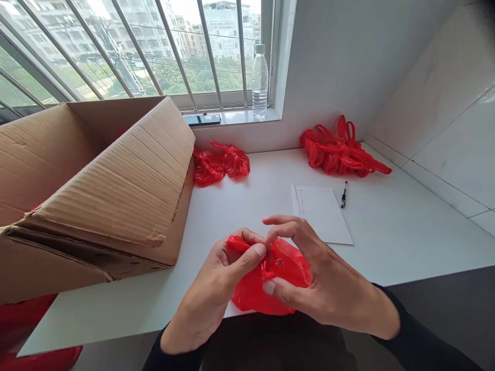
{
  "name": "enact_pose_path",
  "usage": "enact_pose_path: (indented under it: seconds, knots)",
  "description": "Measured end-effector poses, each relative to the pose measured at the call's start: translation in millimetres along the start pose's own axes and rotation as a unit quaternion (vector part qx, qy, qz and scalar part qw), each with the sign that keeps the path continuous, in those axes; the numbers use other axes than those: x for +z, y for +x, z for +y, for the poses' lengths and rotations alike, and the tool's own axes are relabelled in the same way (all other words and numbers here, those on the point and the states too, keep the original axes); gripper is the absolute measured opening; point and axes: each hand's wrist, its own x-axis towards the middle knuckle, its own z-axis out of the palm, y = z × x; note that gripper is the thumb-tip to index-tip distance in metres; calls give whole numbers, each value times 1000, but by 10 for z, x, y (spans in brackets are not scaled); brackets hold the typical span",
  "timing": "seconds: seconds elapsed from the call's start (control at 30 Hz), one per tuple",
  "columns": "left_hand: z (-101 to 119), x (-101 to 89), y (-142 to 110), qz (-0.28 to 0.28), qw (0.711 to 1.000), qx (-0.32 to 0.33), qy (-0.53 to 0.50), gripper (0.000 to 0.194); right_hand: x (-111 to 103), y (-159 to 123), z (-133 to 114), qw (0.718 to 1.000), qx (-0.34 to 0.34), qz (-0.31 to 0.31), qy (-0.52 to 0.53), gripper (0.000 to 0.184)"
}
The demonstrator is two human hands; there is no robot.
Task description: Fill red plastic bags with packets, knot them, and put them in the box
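A red plastic bag (pixel 251 296) is gathered between my two hands at the table's near edge. My left hand (pixel 232 268) pinches its twisted neck between thumb and fingers. On the other side, my right hand (pixel 309 263) has its thumb against the bag just below the neck, while its bent index finger reaches the left fingertips. Some of the right fingers are hidden behind the plastic. A small dark print shows on the bag; what is inside cannot be made out.
A large open cardboard box (pixel 116 180) stands left. Tied red bags (pixel 222 164) lie beside it. A heap of red plastic bags (pixel 340 149) is at the back right, near a white sheet (pixel 325 214) and a pen (pixel 344 196). A water bottle (pixel 260 82) and phone (pixel 202 119) rest on the sill.
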Motion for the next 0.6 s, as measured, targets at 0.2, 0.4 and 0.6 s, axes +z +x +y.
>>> enact_pose_path:
  seconds: [0.2,0.4,0.6]
  knots:
    - [-45,-168,-34,22,963,112,242,9,6,76,92,994,75,-49,58,42]
    - [-361,-183,88,150,786,375,468,27,56,125,152,975,129,-57,169,41]
    - [-509,-202,94,167,744,448,467,41,109,161,303,963,99,-75,240,34]
